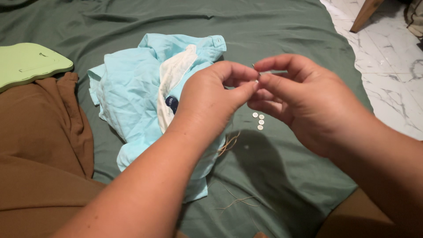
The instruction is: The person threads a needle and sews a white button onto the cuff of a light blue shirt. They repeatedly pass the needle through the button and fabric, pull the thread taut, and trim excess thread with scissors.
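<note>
My left hand [211, 99] and my right hand [299, 99] meet fingertip to fingertip above a green sheet [273, 35]. Between the pinched fingers sits a thin metal needle [256, 72], only its tip showing. A pale tan thread [229, 143] trails down below my left hand and lies in loops on the sheet. A crumpled light blue shirt [132, 92] with a white inner lining and a dark label lies under and behind my left forearm. Several small white buttons [259, 121] rest on the sheet just below my right hand.
A brown cloth [39, 145] covers the left side. A flat pale green board [26, 61] lies at the far left. White marble floor [387, 66] shows at the right, with a wooden leg [365, 13] at the top right.
</note>
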